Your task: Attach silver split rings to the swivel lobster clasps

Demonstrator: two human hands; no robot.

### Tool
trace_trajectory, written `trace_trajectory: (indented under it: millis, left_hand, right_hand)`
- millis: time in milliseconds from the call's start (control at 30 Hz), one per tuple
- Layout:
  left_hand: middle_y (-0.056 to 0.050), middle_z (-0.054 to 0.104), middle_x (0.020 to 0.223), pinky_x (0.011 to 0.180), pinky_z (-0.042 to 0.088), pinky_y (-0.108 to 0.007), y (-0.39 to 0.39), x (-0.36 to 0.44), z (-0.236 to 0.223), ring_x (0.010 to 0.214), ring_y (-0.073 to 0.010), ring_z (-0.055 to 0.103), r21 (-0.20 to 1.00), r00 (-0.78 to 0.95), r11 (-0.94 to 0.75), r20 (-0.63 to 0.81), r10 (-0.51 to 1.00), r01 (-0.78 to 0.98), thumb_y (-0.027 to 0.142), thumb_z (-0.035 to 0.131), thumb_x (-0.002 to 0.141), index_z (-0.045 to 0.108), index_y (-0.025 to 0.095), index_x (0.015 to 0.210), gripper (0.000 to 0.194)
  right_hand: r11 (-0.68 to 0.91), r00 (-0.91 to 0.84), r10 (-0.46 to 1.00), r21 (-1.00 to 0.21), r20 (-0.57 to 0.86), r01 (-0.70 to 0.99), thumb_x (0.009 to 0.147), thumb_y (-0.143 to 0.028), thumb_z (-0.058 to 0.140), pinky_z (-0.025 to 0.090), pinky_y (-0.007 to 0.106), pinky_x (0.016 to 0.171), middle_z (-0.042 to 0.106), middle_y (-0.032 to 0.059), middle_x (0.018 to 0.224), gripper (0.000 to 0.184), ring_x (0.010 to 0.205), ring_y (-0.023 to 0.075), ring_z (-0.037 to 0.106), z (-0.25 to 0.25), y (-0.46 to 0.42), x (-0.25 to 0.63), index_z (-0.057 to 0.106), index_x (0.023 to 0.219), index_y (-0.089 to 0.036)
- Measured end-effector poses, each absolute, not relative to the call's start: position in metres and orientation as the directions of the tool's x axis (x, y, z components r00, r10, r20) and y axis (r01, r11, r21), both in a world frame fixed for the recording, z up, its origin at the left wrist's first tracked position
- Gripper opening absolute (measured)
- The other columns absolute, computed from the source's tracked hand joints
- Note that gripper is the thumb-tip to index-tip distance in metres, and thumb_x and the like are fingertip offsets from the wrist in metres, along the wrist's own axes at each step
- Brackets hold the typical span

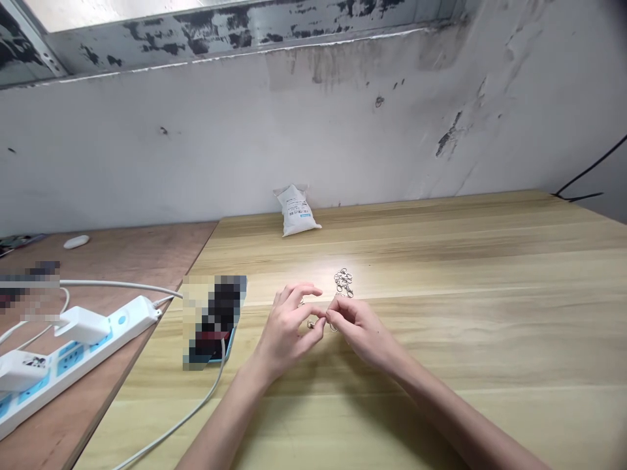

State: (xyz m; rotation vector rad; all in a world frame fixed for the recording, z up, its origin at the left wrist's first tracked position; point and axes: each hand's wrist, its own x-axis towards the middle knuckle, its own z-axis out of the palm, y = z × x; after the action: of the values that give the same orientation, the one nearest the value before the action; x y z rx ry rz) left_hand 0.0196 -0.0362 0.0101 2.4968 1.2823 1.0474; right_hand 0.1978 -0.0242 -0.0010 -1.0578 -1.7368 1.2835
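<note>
My left hand point(287, 326) and right hand point(360, 333) pinch a small metal ring point(334, 328), near a pile of metal clasps point(343, 282). The white bag's point(296, 210) print is unreadable.

bare workroom: pale wood table point(465, 241), power strip point(88, 358), stained plaster wall point(196, 143)

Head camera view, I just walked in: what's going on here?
A person is working with both bare hands over a pale wooden table. The left hand and right hand meet at the fingertips, pinching something too small to make out. A small metal piece lies just below them, and a bunch of silver clasps lies just beyond the hands. A white bag sits against the wall at the table's far edge, and a power strip lies on the board to the left.
</note>
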Motion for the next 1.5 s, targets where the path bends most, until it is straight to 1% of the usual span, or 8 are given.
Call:
trace_trajectory:
  millis: [233,367,633,800,1067,1267,1500]
  left_hand:
    - [-0.005,0.063,0.117,0.096,0.043,-0.042,-0.0359,0.0184,0.0089,0.116,-0.0246,0.054,0.401,0.417,-0.636,0.508,0.754,0.659,0.013,0.06,0.084,0.068,0.024,0.087,0.013]
    - [-0.005,0.064,0.116,0.096,0.042,-0.041,-0.0358,0.0176,0.0086,0.115,-0.0246,0.054,0.397,0.416,-0.629,0.501,0.759,0.668,0.014,0.061,0.084,0.068,0.023,0.086,0.012]
    - [-0.005,0.063,0.117,0.097,0.04,-0.041,-0.0361,0.0157,0.0086,0.118,-0.0244,0.053,0.405,0.427,-0.635,0.494,0.758,0.659,0.015,0.061,0.085,0.069,0.024,0.089,0.013]
    - [-0.005,0.063,0.117,0.097,0.04,-0.042,-0.0356,0.016,0.0094,0.117,-0.0249,0.053,0.396,0.426,-0.634,0.496,0.757,0.664,0.015,0.062,0.084,0.069,0.024,0.089,0.012]
    - [-0.005,0.063,0.117,0.098,0.04,-0.042,-0.0357,0.0151,0.01,0.118,-0.0252,0.053,0.373,0.431,-0.638,0.503,0.749,0.674,0.015,0.062,0.083,0.069,0.024,0.089,0.012]
    - [-0.005,0.064,0.116,0.1,0.039,-0.044,-0.0354,0.0154,0.0088,0.117,-0.025,0.054,0.384,0.428,-0.641,0.508,0.748,0.665,0.016,0.063,0.083,0.068,0.023,0.085,0.009]
    - [-0.005,0.065,0.115,0.101,0.04,-0.045,-0.0357,0.0174,0.01,0.115,-0.0247,0.056,0.35,0.438,-0.645,0.513,0.738,0.679,0.016,0.062,0.083,0.068,0.023,0.084,0.009]
  right_hand:
    - [0.143,-0.419,0.906,-0.975,0.06,0.168,0.092,-0.037,0.051,0.028,0.025,0.054,0.047,-0.004,0.063,0.031,0.058,0.0107,0.038,0.0048,-0.0242,0.2004,0.05,0.068,-0.019]
    - [0.143,-0.425,0.904,-0.972,0.052,0.185,0.092,-0.038,0.051,0.028,0.025,0.055,0.046,-0.0041,0.062,0.032,0.058,0.0107,0.038,0.0037,-0.0238,0.2006,0.051,0.067,-0.019]
    - [0.133,-0.424,0.905,-0.971,0.038,0.199,0.092,-0.04,0.051,0.028,0.025,0.055,0.044,-0.0048,0.062,0.032,0.059,0.0108,0.037,-0.0022,-0.0231,0.2013,0.052,0.068,-0.018]
    - [0.144,-0.427,0.903,-0.969,0.046,0.199,0.093,-0.04,0.051,0.029,0.025,0.055,0.048,-0.0042,0.063,0.032,0.059,0.011,0.039,-0.0012,-0.0235,0.201,0.053,0.069,-0.018]
    - [0.147,-0.426,0.903,-0.97,0.052,0.194,0.093,-0.039,0.051,0.029,0.025,0.055,0.049,-0.0039,0.062,0.032,0.058,0.0109,0.04,-0.0012,-0.0234,0.2003,0.054,0.068,-0.018]
    - [0.134,-0.426,0.904,-0.972,0.041,0.192,0.093,-0.041,0.052,0.03,0.025,0.055,0.05,-0.0041,0.063,0.033,0.058,0.0109,0.04,-0.0015,-0.0238,0.1995,0.056,0.069,-0.018]
    - [0.128,-0.428,0.903,-0.973,0.035,0.191,0.093,-0.042,0.053,0.029,0.025,0.055,0.051,-0.004,0.063,0.034,0.058,0.0106,0.04,0.0006,-0.0242,0.1993,0.055,0.068,-0.018]
